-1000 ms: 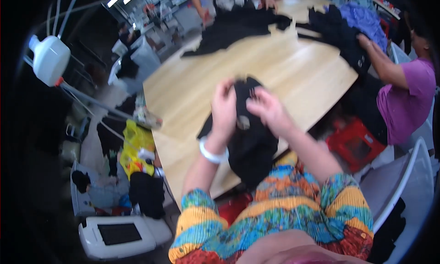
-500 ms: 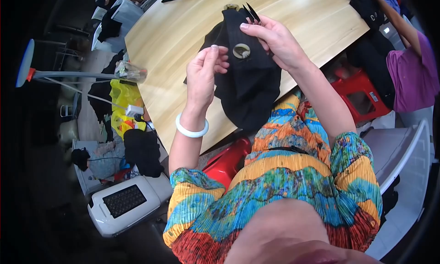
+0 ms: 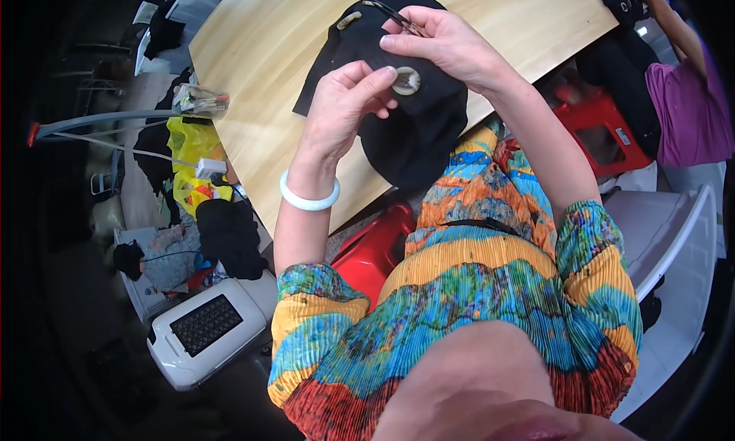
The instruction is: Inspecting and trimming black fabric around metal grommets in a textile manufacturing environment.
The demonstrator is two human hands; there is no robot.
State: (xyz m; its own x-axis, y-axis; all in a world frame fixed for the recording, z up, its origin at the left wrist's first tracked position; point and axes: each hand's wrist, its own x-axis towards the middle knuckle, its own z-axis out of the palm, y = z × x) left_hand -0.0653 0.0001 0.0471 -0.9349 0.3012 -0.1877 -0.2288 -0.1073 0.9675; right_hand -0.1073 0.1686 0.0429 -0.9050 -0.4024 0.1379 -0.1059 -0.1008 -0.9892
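Left hand (image 3: 335, 104): half curled, thumb tip at the left rim of the large button; we cannot tell whether it pinches anything between thumb and fingers.
Right hand (image 3: 452, 52): closed around a small black-bladed tool, thumb and fingers pressed together on its grip, beyond the large button.
Fresh change: our left thumb has just moved in to the large button from a spot apart from it, and the blades have swung from pointing away from us to pointing left; the work now seems centred on that button.
Worktop (image 3: 256, 77): pale wood, broad, running under both hands.
Black cloth (image 3: 413, 142): spread on the near part of it and hanging over the edge towards our lap, below both hands.
Black-bladed tool (image 3: 392, 12): above the cloth, tips pointing left, towards the far button.
Large button (image 3: 408, 81): round, greyish, lying on the cloth between our hands.
Far button (image 3: 349, 20): seen nearly edge-on, by the cloth's far left border.
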